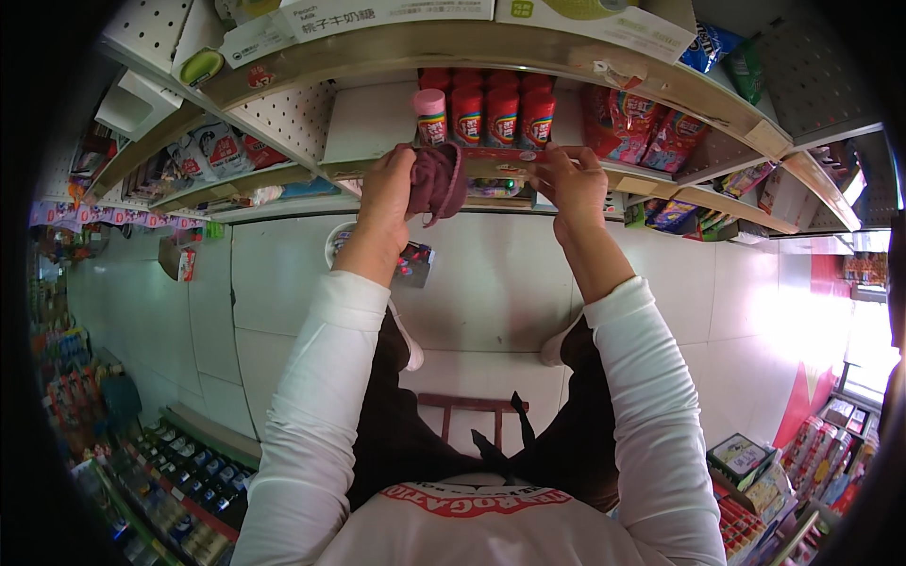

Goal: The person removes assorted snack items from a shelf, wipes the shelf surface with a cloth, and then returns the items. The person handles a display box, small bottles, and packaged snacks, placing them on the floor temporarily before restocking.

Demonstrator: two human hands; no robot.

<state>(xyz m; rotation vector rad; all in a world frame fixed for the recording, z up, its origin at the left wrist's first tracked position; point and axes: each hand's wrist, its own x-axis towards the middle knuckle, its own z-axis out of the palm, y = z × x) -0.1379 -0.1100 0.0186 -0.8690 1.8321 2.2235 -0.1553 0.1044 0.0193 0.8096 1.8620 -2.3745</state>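
Note:
My left hand [388, 185] is closed around a bunched maroon cloth [439, 182] in front of the shelf. Just behind the cloth, a shallow red display tray [495, 155] holds several red-capped candy bottles [502, 117]. One bottle with a pink cap [429, 117] stands at the tray's front left. At the tray's front right corner is my right hand [572, 180], its fingertips bent at the corner and the shelf edge. Whether those fingers grip the tray is hard to tell.
Red candy bags [626, 127] lean to the right of the tray. Candy boxes [396, 15] fill the shelf above, behind its overhanging front rail [453, 53]. On the floor are a white bucket [336, 244] and a dark package [416, 265]. A wooden stool [471, 403] shows between my legs.

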